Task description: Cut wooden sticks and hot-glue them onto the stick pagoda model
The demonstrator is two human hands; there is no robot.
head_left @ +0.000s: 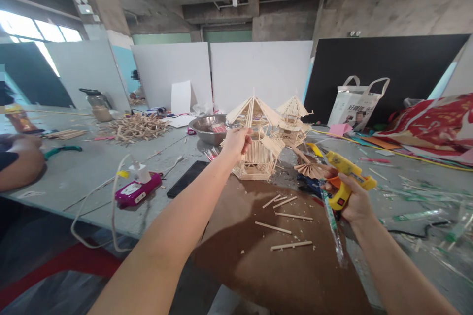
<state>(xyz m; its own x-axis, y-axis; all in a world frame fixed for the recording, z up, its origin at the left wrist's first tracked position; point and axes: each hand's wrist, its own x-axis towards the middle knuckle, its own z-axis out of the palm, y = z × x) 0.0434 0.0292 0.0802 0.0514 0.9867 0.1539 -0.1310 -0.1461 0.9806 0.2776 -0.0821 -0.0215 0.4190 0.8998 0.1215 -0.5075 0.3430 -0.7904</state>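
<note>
My left hand (238, 143) reaches forward to the near pavilion model (256, 160), built from thin wooden sticks under a pointed roof. Its fingers are closed in a pinch just below the roof edge; what they hold there is too small to make out. A yellow glue gun (345, 172) is gripped in my right hand (356, 202), its nozzle pointing up and left. Beside the gun lie a brown pleated paper fan (310, 167) and blue-handled pliers (309, 185). Several loose wooden sticks (293, 216) are scattered on the brown board (236, 241) before me.
Behind stands a second stick pavilion (294, 120). A metal bowl (201, 130), black tablet-like slab (186, 179), purple power strip (138, 189) with a white cable, and stick pile (138, 128) lie leftward. Another person's arm (22, 160) rests at far left. Plastic wrappers (421, 214) litter the right.
</note>
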